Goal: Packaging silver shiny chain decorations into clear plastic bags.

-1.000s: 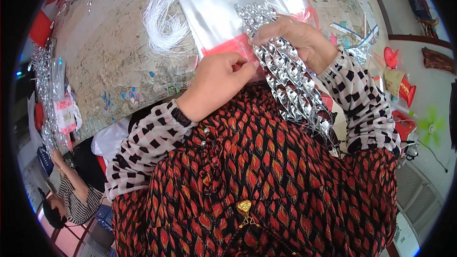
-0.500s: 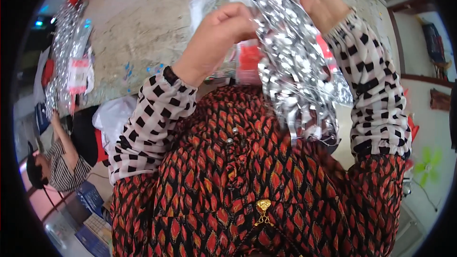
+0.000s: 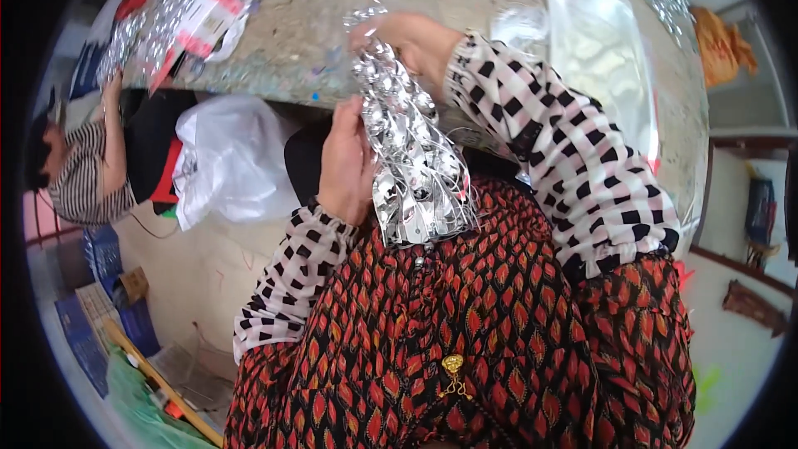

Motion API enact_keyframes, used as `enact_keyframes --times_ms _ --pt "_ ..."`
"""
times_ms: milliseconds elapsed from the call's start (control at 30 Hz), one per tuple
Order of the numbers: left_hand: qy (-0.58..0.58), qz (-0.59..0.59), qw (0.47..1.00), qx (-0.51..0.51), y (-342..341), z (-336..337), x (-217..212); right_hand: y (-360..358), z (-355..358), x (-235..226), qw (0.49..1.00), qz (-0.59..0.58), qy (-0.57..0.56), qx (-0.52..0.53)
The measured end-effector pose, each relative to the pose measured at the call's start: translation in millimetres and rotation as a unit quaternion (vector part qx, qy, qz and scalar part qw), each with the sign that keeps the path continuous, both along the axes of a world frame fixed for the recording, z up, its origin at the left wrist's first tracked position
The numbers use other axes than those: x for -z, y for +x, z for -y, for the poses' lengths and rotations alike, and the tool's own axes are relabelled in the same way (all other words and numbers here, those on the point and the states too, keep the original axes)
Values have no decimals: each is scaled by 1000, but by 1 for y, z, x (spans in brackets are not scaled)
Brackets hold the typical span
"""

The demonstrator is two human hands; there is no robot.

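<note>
A shiny silver foil garland (image 3: 411, 162) hangs in front of my patterned red dress. My right hand (image 3: 411, 37) pinches its top end at the edge of the worktable (image 3: 349, 25). Lower down, my left hand (image 3: 347, 162) grips the garland's left side near its middle. The garland's bottom fans out over my lap. A clear plastic bag (image 3: 598, 58) lies on the table beyond my right sleeve.
More silver garlands with red-and-white labels (image 3: 187, 8) are piled at the table's left end. A white plastic bag (image 3: 229, 158) hangs below the table. Another person in a striped top (image 3: 83, 170) sits at the left. Boxes and a green sheet (image 3: 141, 399) lie on the floor.
The view has swung left and down, off the table toward my lap. The garland has come off the table with both hands; my left hand has slid down to its middle.
</note>
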State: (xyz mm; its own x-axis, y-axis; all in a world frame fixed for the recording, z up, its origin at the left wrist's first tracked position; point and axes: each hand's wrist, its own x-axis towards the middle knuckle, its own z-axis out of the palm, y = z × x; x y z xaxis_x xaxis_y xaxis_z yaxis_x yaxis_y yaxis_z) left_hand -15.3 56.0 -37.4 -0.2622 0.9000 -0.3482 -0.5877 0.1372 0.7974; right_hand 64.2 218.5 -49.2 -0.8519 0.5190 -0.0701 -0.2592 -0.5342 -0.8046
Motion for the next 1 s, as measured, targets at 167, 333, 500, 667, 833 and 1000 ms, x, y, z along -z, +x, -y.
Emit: enact_keyframes --times_ms 167,333,500,667,833,1000 --pt "-16 -32 998 60 -59 62 7 -57 67 33 997 11 -19 75" --pt "30 -18 997 67 -136 118 35 -128 126 59 942 165 199 214" --pt "-8 -36 999 32 -188 150 48 -144 210 28 957 188 121 184" --pt "16 87 994 58 -227 156 76 -149 225 95 934 172 227 216" --pt "14 36 999 13 -242 163 80 -131 260 130 846 24 213 488" --pt "21 -58 998 -6 -265 159 92 -150 243 136 787 258 266 492"
